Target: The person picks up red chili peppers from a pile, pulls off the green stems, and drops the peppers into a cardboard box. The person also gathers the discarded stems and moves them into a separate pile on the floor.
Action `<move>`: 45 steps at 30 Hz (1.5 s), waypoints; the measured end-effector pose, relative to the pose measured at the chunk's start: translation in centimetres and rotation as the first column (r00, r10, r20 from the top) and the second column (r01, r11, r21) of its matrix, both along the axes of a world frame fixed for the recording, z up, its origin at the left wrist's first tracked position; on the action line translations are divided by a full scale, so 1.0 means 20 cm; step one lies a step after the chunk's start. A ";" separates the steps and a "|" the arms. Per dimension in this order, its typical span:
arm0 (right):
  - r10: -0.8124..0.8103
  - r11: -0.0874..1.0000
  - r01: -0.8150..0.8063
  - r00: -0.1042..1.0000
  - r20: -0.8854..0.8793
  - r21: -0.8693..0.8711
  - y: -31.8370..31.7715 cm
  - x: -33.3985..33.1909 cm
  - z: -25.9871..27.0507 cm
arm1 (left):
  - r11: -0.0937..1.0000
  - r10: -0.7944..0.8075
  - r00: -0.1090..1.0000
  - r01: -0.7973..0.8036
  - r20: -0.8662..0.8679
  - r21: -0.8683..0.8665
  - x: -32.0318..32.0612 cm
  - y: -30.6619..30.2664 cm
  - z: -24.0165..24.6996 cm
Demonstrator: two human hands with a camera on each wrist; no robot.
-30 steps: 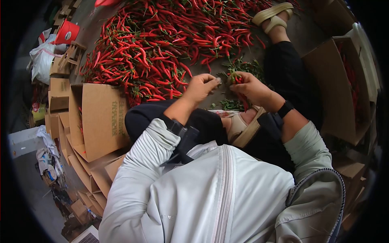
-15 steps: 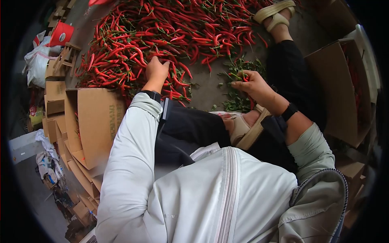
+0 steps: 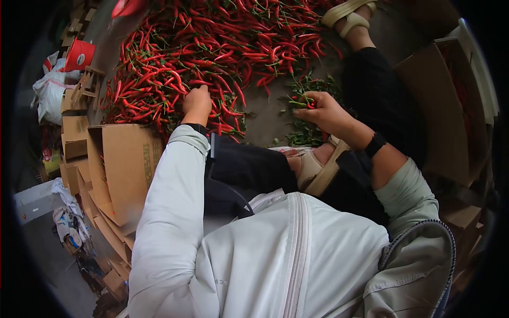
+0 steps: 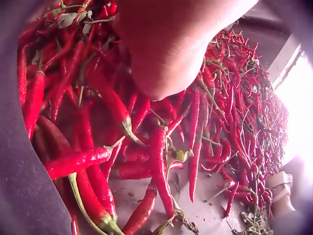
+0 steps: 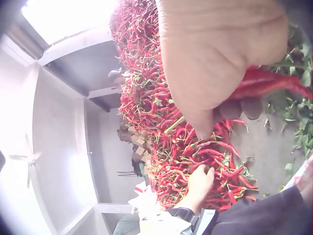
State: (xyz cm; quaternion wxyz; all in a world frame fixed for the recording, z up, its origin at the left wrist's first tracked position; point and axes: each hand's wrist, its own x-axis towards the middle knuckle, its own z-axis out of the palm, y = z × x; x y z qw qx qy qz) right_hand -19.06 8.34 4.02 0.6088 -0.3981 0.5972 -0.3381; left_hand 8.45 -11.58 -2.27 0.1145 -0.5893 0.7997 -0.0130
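Note:
A broad heap of red chili peppers (image 3: 222, 58) with green stems covers the floor in front of me. My left hand (image 3: 197, 103) is down on the near left part of the heap, its fingertips hidden by the hand itself. Whether it grips a pepper I cannot tell. Just under its palm, the left wrist view shows glossy peppers (image 4: 159, 166) lying crosswise. My right hand (image 3: 331, 116) holds a few red chilies (image 5: 274, 85) between its thumb and curled fingers, stems poking out at the fingertips. It hovers over a patch of green leaves and stems (image 3: 313, 132).
An open cardboard box (image 3: 130, 169) stands at my left knee, and another box (image 3: 440, 100) with chilies inside is on the right. My sandaled feet (image 3: 313, 169) flank the leaves. A red bucket (image 3: 79, 55) and white sack (image 3: 50, 98) are far left.
My left hand has gone from beside the right hand over to the heap on the left. The right hand keeps its chilies at nearly the same spot.

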 end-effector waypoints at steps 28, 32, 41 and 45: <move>0.133 0.989 -0.123 0.982 0.135 -0.076 0.01 0.04 -0.03 | 0.419 0.901 -0.275 0.746 -0.334 0.517 -0.47 0.77 0.33; 0.080 0.996 -0.075 0.983 0.163 -0.037 0.02 0.03 -0.03 | 0.520 0.845 -0.274 0.616 -0.458 0.591 -0.50 0.79 0.30; 0.132 0.980 -0.099 0.972 0.194 -0.174 0.00 0.06 -0.10 | 0.536 0.844 -0.292 0.435 -0.450 0.723 -0.43 0.78 0.26; 0.165 0.972 -0.139 0.978 0.129 -0.190 0.01 0.06 -0.09 | 0.508 0.858 -0.319 0.413 -0.402 0.756 -0.42 0.78 0.28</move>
